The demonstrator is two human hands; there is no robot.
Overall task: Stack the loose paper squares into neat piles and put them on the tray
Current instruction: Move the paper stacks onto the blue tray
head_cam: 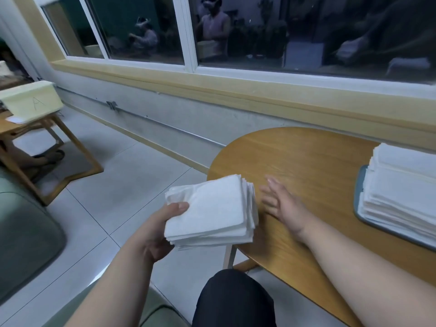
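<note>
Paper squares [212, 213], gathered in a thick, slightly ragged stack, are gripped by the left hand [153, 237] just off the left edge of the wooden table [306, 156], with the thumb pressed on top. The right hand [280, 204] is held open over the table's left end, fingers straight, just beside the stack. Farther right on the table, a grey tray [359, 208] is loaded with tall white piles [401, 185].

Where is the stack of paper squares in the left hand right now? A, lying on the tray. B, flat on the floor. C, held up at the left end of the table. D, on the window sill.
C: the left hand grips the stack with its thumb on top, at the left end of the table, well apart from the tray on the right.
</note>
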